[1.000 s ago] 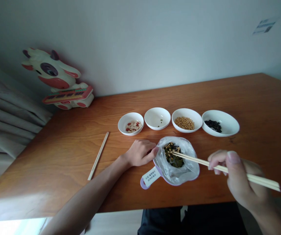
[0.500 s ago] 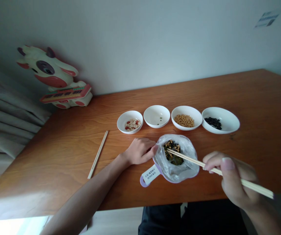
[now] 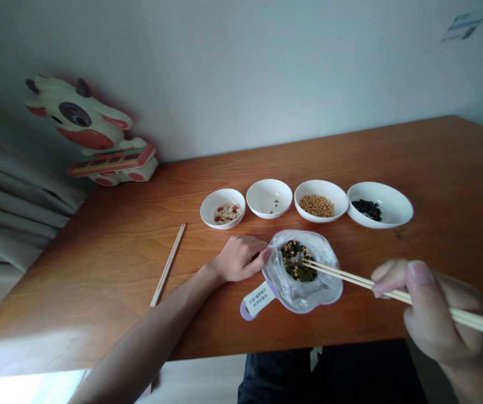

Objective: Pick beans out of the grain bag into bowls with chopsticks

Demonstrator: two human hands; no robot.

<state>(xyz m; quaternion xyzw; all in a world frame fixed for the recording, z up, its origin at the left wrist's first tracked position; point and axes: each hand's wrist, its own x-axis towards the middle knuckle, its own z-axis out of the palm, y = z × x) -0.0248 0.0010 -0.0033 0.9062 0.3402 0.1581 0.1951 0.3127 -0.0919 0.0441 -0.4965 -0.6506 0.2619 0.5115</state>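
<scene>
My left hand [image 3: 243,259] is closed on the left rim of a purple handled bowl [image 3: 300,308], thumb against the clear plastic bag [image 3: 323,252] that lines it. Mixed beans [image 3: 295,261], dark green and yellow, lie inside the bag. Between the fingers of my right hand [image 3: 430,308] is a pair of chopsticks [image 3: 350,276], held at a slant with the tips among the beans. A white label [image 3: 259,299] covers part of the bowl's handle, which points toward me on the left.
Behind stand white bowls in a row: one with peanut pieces [image 3: 228,212], one with a few green bits [image 3: 269,199], one with soybeans [image 3: 316,206], one with black beans [image 3: 366,210]. Another chopsticks pair [image 3: 168,265] lies left. A cow toy [image 3: 93,134] leans against the wall.
My right hand and its chopsticks have moved right, the tips shifting from the left side of the beans toward their middle. Yellow beans look more spread out. My left hand stays put.
</scene>
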